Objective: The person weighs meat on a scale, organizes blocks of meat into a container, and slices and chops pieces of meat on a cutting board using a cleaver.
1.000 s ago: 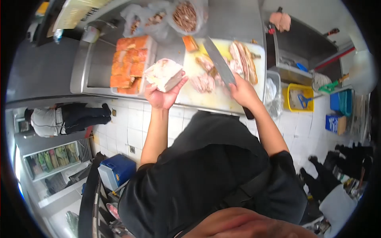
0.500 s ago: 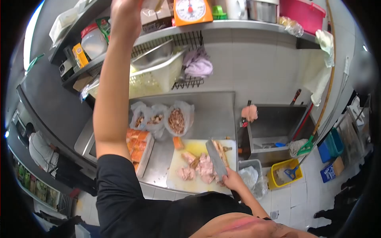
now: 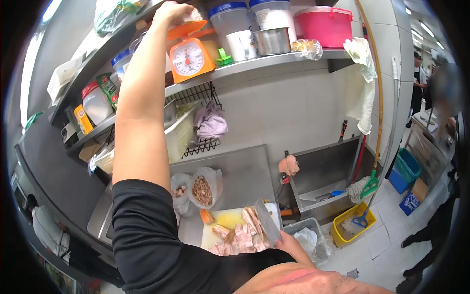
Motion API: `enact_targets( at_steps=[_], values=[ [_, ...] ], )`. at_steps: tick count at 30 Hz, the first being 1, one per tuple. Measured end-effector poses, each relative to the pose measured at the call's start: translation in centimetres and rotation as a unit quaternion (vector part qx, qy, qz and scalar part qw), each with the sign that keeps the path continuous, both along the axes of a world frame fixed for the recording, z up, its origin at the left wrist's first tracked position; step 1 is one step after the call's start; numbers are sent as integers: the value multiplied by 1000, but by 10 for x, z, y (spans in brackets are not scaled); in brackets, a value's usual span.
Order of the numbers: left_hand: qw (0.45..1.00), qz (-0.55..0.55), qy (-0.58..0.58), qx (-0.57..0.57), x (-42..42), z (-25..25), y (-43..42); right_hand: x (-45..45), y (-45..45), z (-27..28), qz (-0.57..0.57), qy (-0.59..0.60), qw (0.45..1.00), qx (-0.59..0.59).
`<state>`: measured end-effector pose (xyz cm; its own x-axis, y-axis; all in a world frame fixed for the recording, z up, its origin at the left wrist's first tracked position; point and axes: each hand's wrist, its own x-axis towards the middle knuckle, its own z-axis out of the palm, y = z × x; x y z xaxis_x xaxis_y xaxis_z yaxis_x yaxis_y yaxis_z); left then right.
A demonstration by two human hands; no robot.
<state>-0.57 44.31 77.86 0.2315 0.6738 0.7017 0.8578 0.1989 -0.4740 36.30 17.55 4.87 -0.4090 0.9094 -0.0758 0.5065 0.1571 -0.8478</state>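
Observation:
My left hand (image 3: 172, 12) is raised to the shelf, above the orange pan (image 3: 187, 30) of a kitchen scale (image 3: 188, 60). Its fingers curl over a pale lump (image 3: 194, 15) that I cannot identify. My right hand (image 3: 290, 245) grips a cleaver (image 3: 267, 223), its broad blade tilted over the right side of the white cutting board (image 3: 209, 234). Cut pale pink meat (image 3: 242, 237) lies on the board beside the blade, and an orange piece (image 3: 207, 216) rests at the board's far left corner.
Plastic bags of meat scraps (image 3: 201, 190) stand on the steel counter (image 3: 240, 169). A sink (image 3: 325, 171) is to the right, with a lined bin (image 3: 308, 235) and yellow bucket (image 3: 353, 223) below. Containers and a pink tub (image 3: 323, 27) line the shelf.
The view has tilted up and shifted, bringing more of the shelf in sight. My left hand now shows at the scale's pan. My right hand still has the cleaver over the board.

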Motion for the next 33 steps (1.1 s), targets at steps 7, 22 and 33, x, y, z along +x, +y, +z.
enact_targets(
  at_steps=[7,22,33],
  values=[
    [933,-79,-349,35,30,-28,-30,-7,13,-6,9,-26,999,-17],
    [964,-67,-256,-29,1,-27,-30,-10,10,-1,25,-35,998,-34],
    [980,-84,-182,-23,-7,-23,-37,-10,0,-3,15,-32,999,-25]
  ],
)
